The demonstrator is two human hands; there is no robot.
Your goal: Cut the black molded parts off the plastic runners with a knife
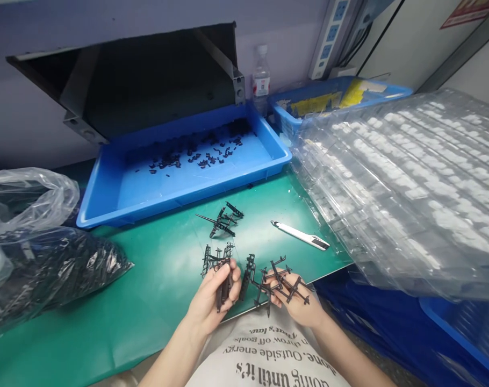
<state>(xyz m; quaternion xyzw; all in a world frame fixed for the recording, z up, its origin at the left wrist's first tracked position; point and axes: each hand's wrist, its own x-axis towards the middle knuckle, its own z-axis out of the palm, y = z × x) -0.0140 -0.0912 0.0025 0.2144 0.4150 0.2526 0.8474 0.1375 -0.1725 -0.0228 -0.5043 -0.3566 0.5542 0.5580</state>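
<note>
At the lower centre of the frame, the left hand is clamping dark strips while the right hand is gripping a black branched frame, whose splayed prongs are risking bending by snagging the neighbouring black piece.

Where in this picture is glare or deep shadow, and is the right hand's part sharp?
Head view: bright white patches, probably glare, mark the clear plastic trays; head view: the opening above the blue tray is nearly black; head view: the black plastic sprue in the right hand looks fairly sharp.
</note>
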